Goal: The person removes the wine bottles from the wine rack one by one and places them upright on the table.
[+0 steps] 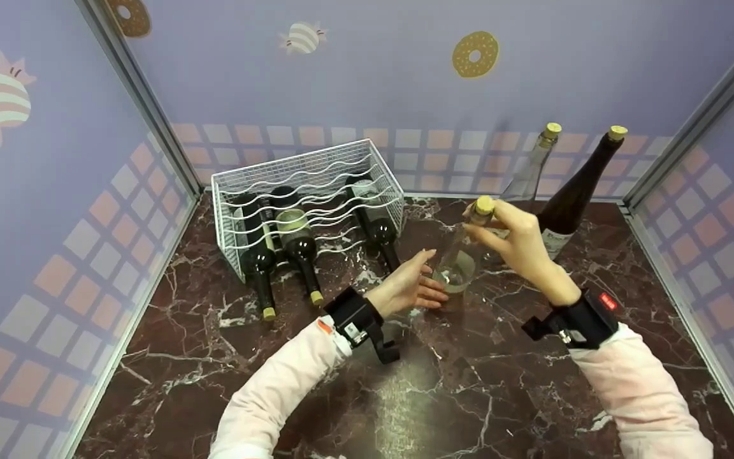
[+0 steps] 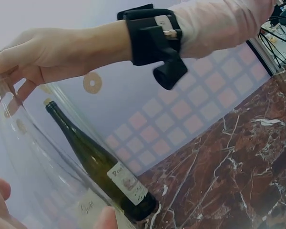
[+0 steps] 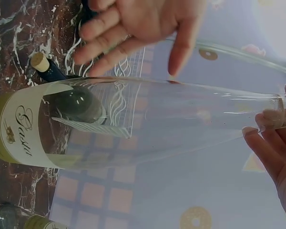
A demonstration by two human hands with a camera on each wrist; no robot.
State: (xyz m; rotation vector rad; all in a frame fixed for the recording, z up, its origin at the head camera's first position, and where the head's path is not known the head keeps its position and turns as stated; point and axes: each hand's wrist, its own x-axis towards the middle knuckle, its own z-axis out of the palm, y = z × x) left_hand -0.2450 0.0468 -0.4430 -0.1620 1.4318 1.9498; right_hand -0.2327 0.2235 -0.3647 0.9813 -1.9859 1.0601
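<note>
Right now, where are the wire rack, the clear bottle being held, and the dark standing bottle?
wire rack (image 1: 316,167), head view, back wall.
clear bottle (image 1: 455,271), head view, lower body.
dark standing bottle (image 1: 574,194), head view, shoulder.

Hands on a clear bottle, centre of frame
The right hand (image 1: 520,245) pinches the clear bottle (image 1: 459,264) near its cork; the left hand (image 1: 408,287) touches its base on the table (image 1: 214,344).

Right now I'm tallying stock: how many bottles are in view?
6: three lying in the wire rack, one clear bottle held at its neck, two upright behind it. More may be hidden.
</note>
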